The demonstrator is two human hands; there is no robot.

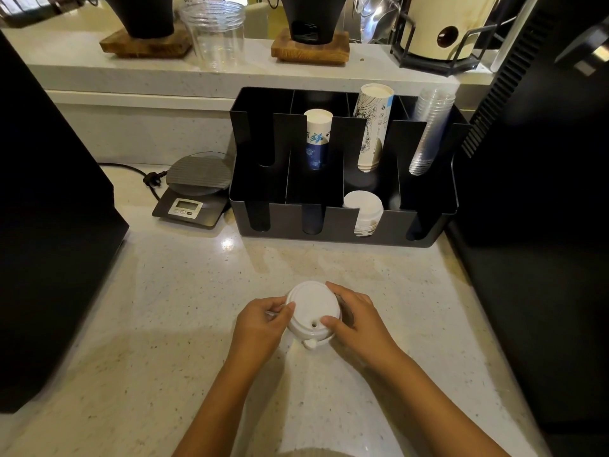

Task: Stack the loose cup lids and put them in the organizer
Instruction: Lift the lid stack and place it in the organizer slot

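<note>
A stack of white cup lids (312, 311) is held low over the pale counter, near its front. My left hand (263, 321) grips its left side and my right hand (354, 319) grips its right side, thumb on top near the sip hole. A small plug tab hangs at the stack's near edge. The black organizer (342, 239) stands behind, apart from my hands. Its front row holds one stack of white lids (364, 207) in the third slot; the other front slots look empty. How many lids are in my hands I cannot tell.
In the organizer's rear slots stand blue-patterned paper cups (317, 136), tall printed cups (374, 123) and clear plastic cups (430, 127). A digital scale (194, 189) with a cord sits to the left. Black machines flank the counter (164, 324) on both sides.
</note>
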